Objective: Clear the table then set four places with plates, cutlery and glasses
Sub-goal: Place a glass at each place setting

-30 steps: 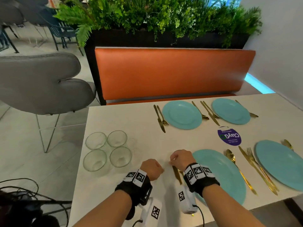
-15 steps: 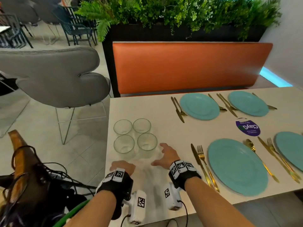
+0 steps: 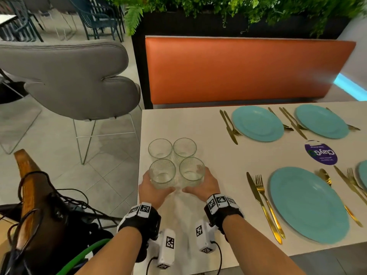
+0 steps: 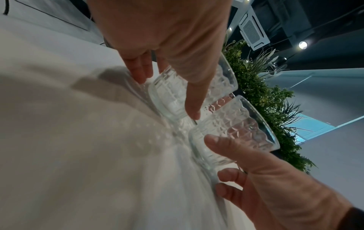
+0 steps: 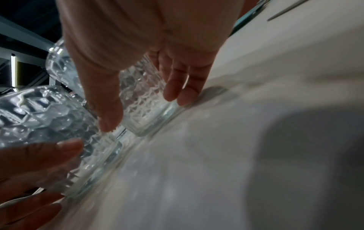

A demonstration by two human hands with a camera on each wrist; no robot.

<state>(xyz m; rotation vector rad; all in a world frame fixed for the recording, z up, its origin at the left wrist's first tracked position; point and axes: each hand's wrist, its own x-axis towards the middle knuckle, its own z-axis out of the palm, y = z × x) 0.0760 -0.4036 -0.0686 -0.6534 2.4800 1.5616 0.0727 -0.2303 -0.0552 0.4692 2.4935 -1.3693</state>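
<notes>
Head view is showing my left hand (image 3: 154, 188) curling round the near-left glass (image 3: 162, 174) and my right hand (image 3: 202, 185) curling round the near-right glass (image 3: 191, 171), thumbs on the near sides, fingers wrapping the outer walls. In the left wrist view the fingers (image 4: 140, 73) are reaching down to the base of the faceted tumbler, which seems to be standing on the table (image 3: 208, 124). Beyond these two glasses, the far-left glass (image 3: 160, 148) and the far-right glass (image 3: 184, 147) are waiting, all four clustered touching or nearly so. Right of the glasses, the nearest plate (image 3: 307, 203) is lying flanked by its knife (image 3: 262, 205) and fork (image 3: 268, 203).

I judge plates and cutlery are done and I am starting the glasses. Next I am needing to lift both cleanly, without knocking the far pair, and set one above each near plate.
</notes>
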